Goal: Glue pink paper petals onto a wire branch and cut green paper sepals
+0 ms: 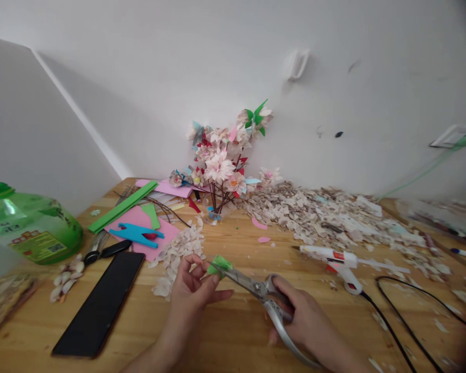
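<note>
Near the front middle of the table, my left hand (196,290) pinches a small piece of green paper (220,264) between thumb and fingers. My right hand (301,316) is wrapped round the handles of metal scissors (261,290). The scissor blades point left and lie against the green piece, close to my left fingertips. Behind my hands stands a bunch of pale handmade flowers (219,166) on thin dark stems, with green, red, blue and pink bits among them.
A black phone (101,305) and a green bottle (42,228) are at left, near pink paper (166,233) and a blue cutout (135,234). Pale flakes (314,212) cover the back right. A white glue gun (339,259) with a black cable lies right.
</note>
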### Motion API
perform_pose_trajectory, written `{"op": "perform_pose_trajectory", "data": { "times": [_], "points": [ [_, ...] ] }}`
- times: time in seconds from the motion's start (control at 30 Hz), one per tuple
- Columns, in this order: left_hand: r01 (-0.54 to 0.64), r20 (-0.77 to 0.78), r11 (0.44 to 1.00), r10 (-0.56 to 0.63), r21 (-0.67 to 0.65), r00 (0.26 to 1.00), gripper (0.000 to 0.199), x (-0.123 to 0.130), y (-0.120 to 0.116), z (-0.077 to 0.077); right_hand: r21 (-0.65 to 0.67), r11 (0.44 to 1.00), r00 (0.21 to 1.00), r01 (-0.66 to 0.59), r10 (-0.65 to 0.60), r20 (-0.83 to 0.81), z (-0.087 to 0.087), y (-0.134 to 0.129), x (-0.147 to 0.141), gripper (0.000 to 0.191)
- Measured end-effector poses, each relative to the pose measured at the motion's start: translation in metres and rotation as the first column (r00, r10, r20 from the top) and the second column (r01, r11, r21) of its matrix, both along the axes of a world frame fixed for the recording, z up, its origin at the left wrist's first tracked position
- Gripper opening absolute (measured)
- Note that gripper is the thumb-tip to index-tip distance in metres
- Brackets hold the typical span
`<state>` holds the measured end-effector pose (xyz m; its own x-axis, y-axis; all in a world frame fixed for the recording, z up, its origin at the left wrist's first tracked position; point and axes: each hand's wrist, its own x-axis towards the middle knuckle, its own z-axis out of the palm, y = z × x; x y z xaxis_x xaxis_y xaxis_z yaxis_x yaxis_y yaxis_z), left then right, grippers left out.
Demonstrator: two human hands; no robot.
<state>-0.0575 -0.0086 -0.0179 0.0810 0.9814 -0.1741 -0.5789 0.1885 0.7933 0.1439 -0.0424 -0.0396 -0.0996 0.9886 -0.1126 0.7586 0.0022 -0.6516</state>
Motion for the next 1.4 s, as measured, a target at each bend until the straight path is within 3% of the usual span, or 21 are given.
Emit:
{"op": "perform_pose_trajectory", "data": {
  "times": [0.33, 0.5, 0.8, 0.93, 1.4],
  "points": [
    [-0.006, -0.019, 1.000, 0.006, 0.008, 1.000, 0.040, -0.001, 0.001, -0.001, 0.030, 0.998, 0.998, -0.060, 0.061, -0.026, 0.007, -0.001, -0.003, 0.047],
    [-0.001, -0.014, 1.000, 0.001, 0.026, 1.000, 0.042, 0.000, 0.001, -0.004, 0.005, 0.999, 0.998, -0.054, 0.054, -0.013, 0.007, -0.001, -0.003, 0.046],
    [0.010, -0.013, 1.000, -0.009, 0.022, 1.000, 0.043, -0.002, 0.004, -0.008, 0.027, 0.998, 0.998, -0.048, 0.048, -0.031, -0.009, 0.001, 0.002, 0.040],
    [0.024, -0.008, 0.999, -0.024, 0.024, 1.000, 0.043, -0.002, 0.004, -0.008, 0.028, 0.999, 0.999, -0.036, 0.036, -0.007, -0.006, 0.002, 0.001, 0.031],
    [-0.035, 0.015, 0.999, 0.036, -0.024, 0.999, 0.044, 0.001, 0.003, -0.006, -0.017, 1.000, 0.999, -0.001, 0.000, -0.041, 0.000, 0.003, -0.002, 0.036]
  ]
}}
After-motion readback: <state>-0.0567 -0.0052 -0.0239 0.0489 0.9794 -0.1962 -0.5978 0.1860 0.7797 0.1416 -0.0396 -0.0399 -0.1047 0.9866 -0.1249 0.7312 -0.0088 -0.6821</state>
